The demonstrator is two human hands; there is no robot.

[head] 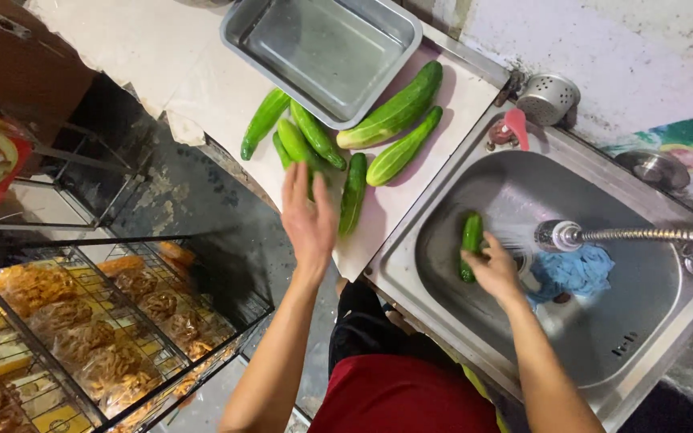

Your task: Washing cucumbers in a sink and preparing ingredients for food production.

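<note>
Steel sink point(619, 353) and pale surface point(162, 64) are filling this kitchen corner, where the right hand point(492, 269) is clamping a cucumber point(471, 240) under the sprayer point(559, 235) while the left hand point(308, 218), fingers apart, is hovering over the unwashed cucumbers point(346, 152), apparently mid-rinse.

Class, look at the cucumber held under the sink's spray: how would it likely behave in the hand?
The cucumber in the right hand sits under running water, so it is probably slippery. It looks firm and straight, likely stiff rather than floppy. Being rounded, it may roll if set down in the sink.
</note>
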